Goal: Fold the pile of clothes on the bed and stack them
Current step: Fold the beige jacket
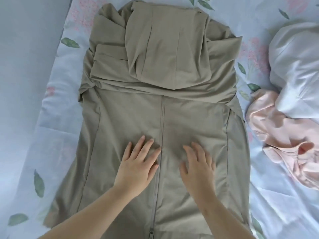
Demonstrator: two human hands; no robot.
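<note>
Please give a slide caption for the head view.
Left hand and right hand flatten a khaki jacket on the floral sheet; pink garment and white fabric lie beside it.

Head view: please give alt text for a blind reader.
The left hand and right hand press flat on a khaki jacket spread on a floral sheet, either side of its zipper. Its hood is folded down; pink clothes and white clothes lie crumpled at right.

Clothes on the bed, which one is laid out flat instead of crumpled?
The khaki zip-up garment, with the left hand and right hand flat on it. The pink garment and white garment lie crumpled beside it.
</note>
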